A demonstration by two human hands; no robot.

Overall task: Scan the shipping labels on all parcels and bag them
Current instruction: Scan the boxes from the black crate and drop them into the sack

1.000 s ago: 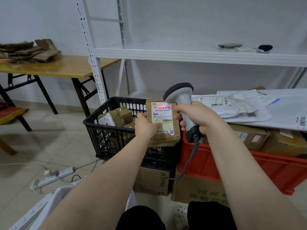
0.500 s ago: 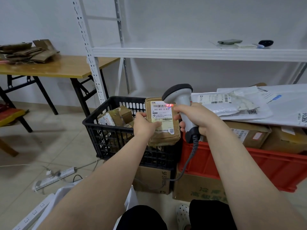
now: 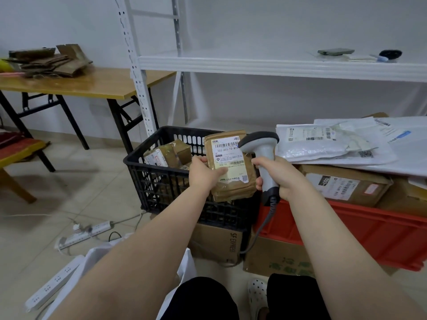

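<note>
My left hand (image 3: 204,173) grips a brown taped parcel (image 3: 231,181) by its left edge, holding it upright over the black crate (image 3: 147,181). Its white shipping label (image 3: 228,155) faces me. My right hand (image 3: 277,175) holds the grey barcode scanner (image 3: 261,146) by its handle, the head just right of the label's top. No red scan line shows on the label. More brown parcels (image 3: 167,153) lie inside the black crate. A white bag (image 3: 97,257) stands open at the lower left by my knee.
A red crate (image 3: 360,229) to the right holds cardboard boxes (image 3: 346,183) with white mailers (image 3: 323,144) piled on top. Cardboard boxes (image 3: 221,245) sit under both crates. White shelving (image 3: 277,65) stands behind. A wooden table (image 3: 87,83) is at the left; power strips (image 3: 85,233) lie on the floor.
The red scan line on the label's top barcode shrank to a dot and is gone now. Parcel and scanner have drawn slightly apart, and both hands sit a little lower.
</note>
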